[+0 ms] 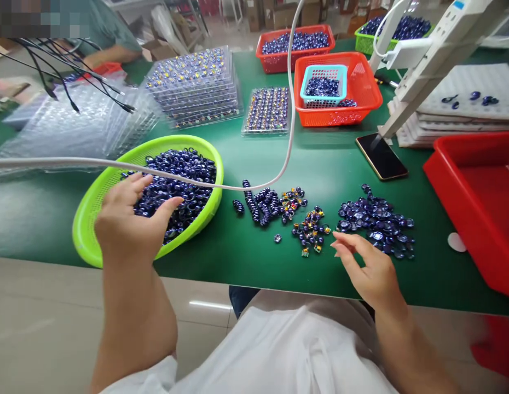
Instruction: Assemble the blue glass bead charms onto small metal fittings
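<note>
My left hand (129, 219) hovers over the near side of a lime-green round basket (88, 219) filled with dark blue glossy pieces (184, 175); its fingers are curved and apart, with nothing seen in them. My right hand (363, 265) rests near the table's front edge, fingers loosely extended, fingertips close to a small cluster of blue and gold pieces (310, 230). To its right lies a loose pile of blue pieces (377, 221). A stacked row of blue pieces (258, 202) lies between basket and cluster.
A white cable (289, 109) arcs across the green table. A phone (381, 156) lies beside a white stand. A red bin (480, 202) is at right, orange baskets (361, 82) and clear trays of pieces (197, 87) behind. Another person sits far left.
</note>
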{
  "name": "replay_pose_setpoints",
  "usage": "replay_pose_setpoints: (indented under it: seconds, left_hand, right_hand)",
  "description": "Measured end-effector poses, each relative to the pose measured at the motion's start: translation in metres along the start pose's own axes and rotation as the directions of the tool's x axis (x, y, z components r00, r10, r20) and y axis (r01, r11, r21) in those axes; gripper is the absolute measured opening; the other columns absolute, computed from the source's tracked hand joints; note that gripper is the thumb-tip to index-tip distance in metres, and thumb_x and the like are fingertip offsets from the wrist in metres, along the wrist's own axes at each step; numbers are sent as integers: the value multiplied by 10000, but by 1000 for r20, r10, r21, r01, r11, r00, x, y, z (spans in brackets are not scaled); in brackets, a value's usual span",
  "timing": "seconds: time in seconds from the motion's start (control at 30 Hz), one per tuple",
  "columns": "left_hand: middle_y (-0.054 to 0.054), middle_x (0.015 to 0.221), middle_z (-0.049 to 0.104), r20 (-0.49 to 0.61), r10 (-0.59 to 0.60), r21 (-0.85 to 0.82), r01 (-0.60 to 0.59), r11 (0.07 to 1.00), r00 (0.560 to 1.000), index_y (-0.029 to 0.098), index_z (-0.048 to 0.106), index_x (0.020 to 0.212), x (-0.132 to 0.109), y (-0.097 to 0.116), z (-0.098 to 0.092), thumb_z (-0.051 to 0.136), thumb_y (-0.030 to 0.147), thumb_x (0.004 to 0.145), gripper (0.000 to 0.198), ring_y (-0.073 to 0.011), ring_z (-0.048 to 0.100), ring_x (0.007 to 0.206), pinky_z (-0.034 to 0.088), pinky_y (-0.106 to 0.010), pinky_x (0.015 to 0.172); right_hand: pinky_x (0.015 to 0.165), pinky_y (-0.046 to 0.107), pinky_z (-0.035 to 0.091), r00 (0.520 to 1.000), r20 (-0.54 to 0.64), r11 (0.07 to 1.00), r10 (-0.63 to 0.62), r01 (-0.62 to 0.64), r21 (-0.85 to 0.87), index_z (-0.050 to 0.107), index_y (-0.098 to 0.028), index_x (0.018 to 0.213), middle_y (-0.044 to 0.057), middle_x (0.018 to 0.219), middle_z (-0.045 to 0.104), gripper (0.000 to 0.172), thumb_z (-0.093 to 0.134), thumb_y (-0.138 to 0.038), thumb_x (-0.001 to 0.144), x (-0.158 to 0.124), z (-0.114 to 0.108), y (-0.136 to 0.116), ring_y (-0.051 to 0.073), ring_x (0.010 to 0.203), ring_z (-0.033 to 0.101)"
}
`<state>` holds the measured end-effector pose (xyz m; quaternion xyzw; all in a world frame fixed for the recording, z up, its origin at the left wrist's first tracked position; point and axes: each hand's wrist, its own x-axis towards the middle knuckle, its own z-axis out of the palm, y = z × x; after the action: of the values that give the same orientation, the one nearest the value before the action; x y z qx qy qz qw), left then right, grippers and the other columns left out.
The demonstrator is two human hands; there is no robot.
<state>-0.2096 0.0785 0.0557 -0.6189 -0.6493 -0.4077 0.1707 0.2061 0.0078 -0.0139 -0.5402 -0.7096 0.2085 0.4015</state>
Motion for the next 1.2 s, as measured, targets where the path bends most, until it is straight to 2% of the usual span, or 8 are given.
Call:
replay_pose_setpoints:
  seconds: [0.07,0.17,0.33,0.47,0.6,0.87,1.07,1.2]
  left_hand:
    - [-82,1268,723,-27,45,37,-44,998,999,189,724,1147,-2,14,2,950,295,565,633,-351,663,1164,502,-579,1038]
    - [-58,1291,707,84,89,-119,-79,990,992,226,693,1204,-24,63,5,839,233,747,480,-275,675,1165,518,-476,1045]
    - [-88,1091,739,430,253,-566,41,823,866,220,699,1140,-80,131,27,717,202,865,276,-224,699,1022,577,-372,906]
    - [-111,1056,731,544,336,-654,138,744,769,207,693,1137,-113,151,48,673,204,898,240,-231,677,990,576,-383,859]
    - [-136,1059,722,565,355,-669,162,725,745,180,696,1129,-129,160,59,672,196,890,241,-253,648,994,563,-417,866]
    - [-120,1047,745,590,299,-696,286,659,750,213,685,1199,-133,173,56,698,228,881,319,-254,660,980,528,-446,904]
    - [-92,959,778,694,233,-698,557,451,681,202,758,1025,-127,182,51,702,222,884,152,-206,699,886,551,-344,823]
    - [-84,905,776,766,216,-636,663,396,605,188,778,951,-125,181,49,708,229,874,112,-192,695,829,538,-318,794]
  right_hand:
    - [754,329,583,999,1,999,-34,34,-34,661,-247,1131,45,978,725,194,578,-193,963,-2,3,3,181,811,694]
    - [833,386,564,995,39,991,-88,92,-98,658,-238,1103,56,954,696,184,569,-169,957,-2,11,3,220,907,667]
    - [795,429,556,984,141,942,-112,150,-299,662,-214,1163,101,960,655,259,525,-145,953,10,27,0,273,944,621]
    - [764,406,541,958,251,884,-137,233,-406,654,-226,1173,104,1008,659,312,510,-86,934,15,32,0,265,921,596]
    - [797,421,531,962,249,900,-111,204,-386,637,-210,1076,108,1010,651,192,541,-122,935,13,29,5,280,969,599]
    - [733,315,527,987,119,990,109,-118,80,586,-235,901,24,916,684,44,599,-202,927,-3,14,-3,178,824,637]
    - [747,286,571,934,231,790,273,-354,500,606,-228,874,26,908,684,104,682,-293,900,-9,13,-13,170,848,672]
    - [695,243,569,908,283,703,308,-418,575,634,-224,920,12,858,669,78,674,-289,905,-10,16,-12,135,757,652]
